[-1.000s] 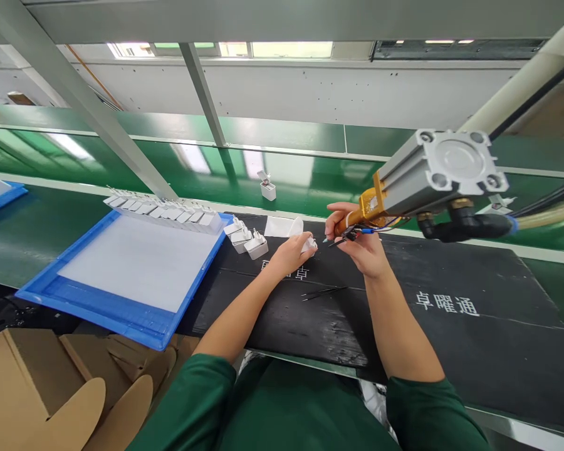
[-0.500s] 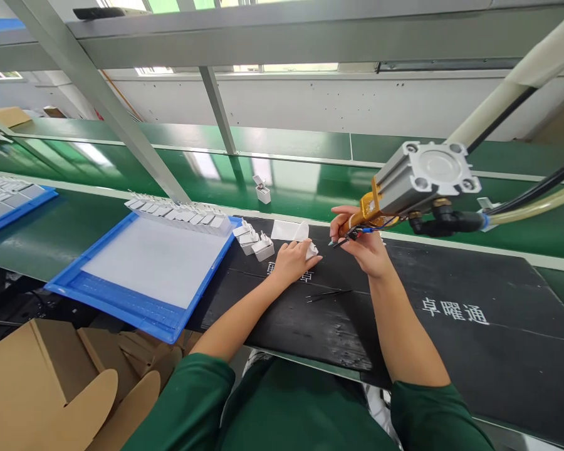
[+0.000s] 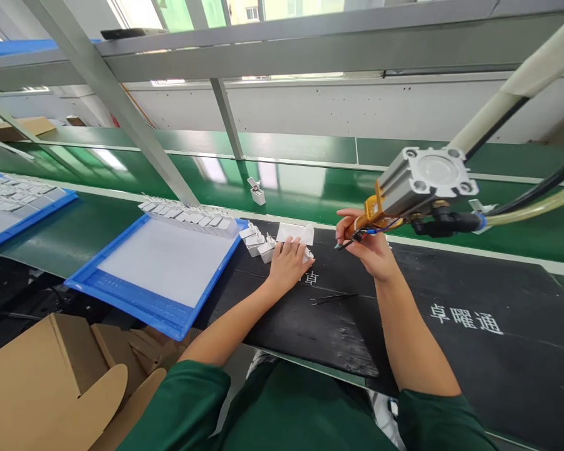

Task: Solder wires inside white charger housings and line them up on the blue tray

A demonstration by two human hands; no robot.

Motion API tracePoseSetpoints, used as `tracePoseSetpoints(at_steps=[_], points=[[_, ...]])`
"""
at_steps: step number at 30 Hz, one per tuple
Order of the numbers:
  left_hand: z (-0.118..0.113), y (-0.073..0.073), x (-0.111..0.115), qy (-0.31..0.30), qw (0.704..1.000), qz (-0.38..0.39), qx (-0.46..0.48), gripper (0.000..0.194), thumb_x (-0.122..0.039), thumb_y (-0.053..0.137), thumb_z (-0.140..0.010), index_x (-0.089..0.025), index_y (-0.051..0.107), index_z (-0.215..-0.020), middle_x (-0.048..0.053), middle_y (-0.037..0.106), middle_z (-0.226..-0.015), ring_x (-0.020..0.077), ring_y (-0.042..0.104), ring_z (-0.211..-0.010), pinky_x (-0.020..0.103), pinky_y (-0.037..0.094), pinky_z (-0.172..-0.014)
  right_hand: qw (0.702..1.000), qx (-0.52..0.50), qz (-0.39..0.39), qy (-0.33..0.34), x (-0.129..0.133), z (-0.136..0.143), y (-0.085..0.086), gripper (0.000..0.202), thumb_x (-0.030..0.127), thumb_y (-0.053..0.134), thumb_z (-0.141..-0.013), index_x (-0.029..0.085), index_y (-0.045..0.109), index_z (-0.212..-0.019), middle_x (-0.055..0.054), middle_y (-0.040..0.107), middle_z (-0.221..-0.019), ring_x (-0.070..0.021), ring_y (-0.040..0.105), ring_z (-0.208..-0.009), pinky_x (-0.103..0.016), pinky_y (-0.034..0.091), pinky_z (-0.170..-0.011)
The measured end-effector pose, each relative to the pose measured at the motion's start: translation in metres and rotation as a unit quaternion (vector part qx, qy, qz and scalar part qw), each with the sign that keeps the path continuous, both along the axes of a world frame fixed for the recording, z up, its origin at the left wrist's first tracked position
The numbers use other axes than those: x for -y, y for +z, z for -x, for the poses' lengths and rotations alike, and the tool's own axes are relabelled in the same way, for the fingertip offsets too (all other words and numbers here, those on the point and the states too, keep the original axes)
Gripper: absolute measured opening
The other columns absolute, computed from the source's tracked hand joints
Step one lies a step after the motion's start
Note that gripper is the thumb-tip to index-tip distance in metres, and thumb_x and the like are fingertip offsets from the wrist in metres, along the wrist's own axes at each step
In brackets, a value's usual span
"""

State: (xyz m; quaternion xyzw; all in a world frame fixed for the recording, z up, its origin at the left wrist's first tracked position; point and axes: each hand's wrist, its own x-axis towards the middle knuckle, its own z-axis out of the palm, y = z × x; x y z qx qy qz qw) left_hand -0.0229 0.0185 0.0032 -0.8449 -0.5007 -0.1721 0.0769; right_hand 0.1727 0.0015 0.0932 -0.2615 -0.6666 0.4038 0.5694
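Observation:
My left hand (image 3: 286,265) is closed around a small white plug housing (image 3: 308,254) on the black mat (image 3: 282,313). The fingers cover most of the housing; a part shows beside the thumb. Just left of the fingers stand a few white charger housings (image 3: 266,248) with raised lids. A white sheet (image 3: 305,233) lies behind the hand. My right hand (image 3: 373,254) grips the gold-coloured handle of a pneumatic hand tool (image 3: 373,210), its dark tip angled down-left above the mat. Thin black tweezers (image 3: 333,297) lie between my forearms.
A blue tray (image 3: 136,294) with a row of white housings (image 3: 185,215) stands left, another blue tray (image 3: 70,198) beyond it. One open white housing (image 3: 258,195) sits on the green surface behind. Cardboard boxes (image 3: 23,376) are lower left. A hose (image 3: 536,210) runs from the tool.
My left hand has shifted slightly left with the white plug housing, and its fingers now cover more of it. My right hand and the tool stay nearly in place. The view has shifted slightly.

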Motion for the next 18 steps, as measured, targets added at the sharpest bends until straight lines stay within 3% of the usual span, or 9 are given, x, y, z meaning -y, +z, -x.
tracePoseSetpoints(at_steps=[2, 5, 7, 9, 13, 15, 18], points=[[0.013, 0.006, 0.003, 0.000, 0.999, -0.040, -0.004, 0.047, -0.048, 0.050, -0.094, -0.014, 0.061, -0.125, 0.017, 0.049, -0.148, 0.0355, 0.041, -0.140, 0.051, 0.030, -0.115, 1.000, 0.003, -0.002, 0.001, 0.000, -0.002, -0.001, 0.041, 0.038, 0.068, -0.085, 0.029, 0.057, -0.123, -0.002, 0.058, -0.088, -0.0165, 0.054, -0.077, -0.030, 0.047, -0.067], [0.037, 0.024, -0.014, 0.020, 0.999, -0.032, 0.039, 0.072, -0.059, 0.057, -0.087, -0.012, 0.047, -0.140, 0.020, 0.039, -0.154, 0.0392, 0.030, -0.145, 0.056, 0.023, -0.118, 1.000, 0.003, 0.000, 0.000, 0.000, -0.005, -0.001, 0.041, 0.036, 0.068, -0.086, 0.030, 0.057, -0.125, -0.003, 0.058, -0.089, -0.0168, 0.053, -0.079, -0.030, 0.047, -0.068], [0.054, 0.041, -0.049, 0.064, 0.992, 0.004, 0.106, 0.079, -0.059, 0.060, -0.085, -0.013, 0.038, -0.146, 0.022, 0.041, -0.152, 0.0389, 0.034, -0.143, 0.055, 0.029, -0.116, 1.000, 0.003, -0.001, 0.001, 0.000, -0.005, 0.000, 0.042, 0.037, 0.068, -0.085, 0.031, 0.058, -0.125, -0.003, 0.058, -0.088, -0.0171, 0.053, -0.079, -0.031, 0.047, -0.068], [0.069, 0.058, -0.099, 0.132, 0.974, 0.049, 0.176, 0.078, -0.050, 0.063, -0.087, -0.010, 0.032, -0.148, 0.026, 0.039, -0.151, 0.0388, 0.037, -0.140, 0.052, 0.034, -0.112, 1.000, 0.002, -0.007, 0.000, 0.000, -0.005, 0.001, 0.041, 0.038, 0.068, -0.085, 0.031, 0.059, -0.125, -0.003, 0.058, -0.087, -0.0173, 0.053, -0.077, -0.031, 0.047, -0.066], [0.087, 0.073, -0.196, 0.286, 0.909, 0.175, 0.246, 0.085, -0.032, 0.073, -0.083, -0.001, 0.025, -0.147, 0.037, 0.025, -0.151, 0.0440, 0.042, -0.133, 0.054, 0.036, -0.107, 1.000, 0.007, -0.009, -0.005, 0.000, -0.007, 0.001, 0.040, 0.037, 0.067, -0.086, 0.032, 0.059, -0.125, -0.003, 0.058, -0.087, -0.0169, 0.053, -0.076, -0.031, 0.048, -0.064], [0.092, 0.072, -0.225, 0.311, 0.893, 0.196, 0.258, 0.078, -0.028, 0.072, -0.085, 0.005, 0.029, -0.141, 0.041, 0.025, -0.148, 0.0433, 0.043, -0.130, 0.056, 0.035, -0.106, 1.000, 0.013, -0.008, -0.013, 0.000, -0.008, 0.000, 0.040, 0.037, 0.066, -0.087, 0.032, 0.058, -0.125, -0.003, 0.059, -0.088, -0.0165, 0.054, -0.075, -0.030, 0.048, -0.064], [0.097, 0.067, -0.245, 0.299, 0.901, 0.185, 0.254, 0.067, -0.019, 0.069, -0.087, 0.008, 0.033, -0.135, 0.039, 0.037, -0.140, 0.0397, 0.047, -0.124, 0.060, 0.037, -0.102, 0.999, 0.021, -0.014, -0.032, -0.001, -0.010, -0.002, 0.038, 0.037, 0.066, -0.087, 0.032, 0.058, -0.124, -0.003, 0.059, -0.087, -0.0163, 0.054, -0.076, -0.030, 0.049, -0.064]])
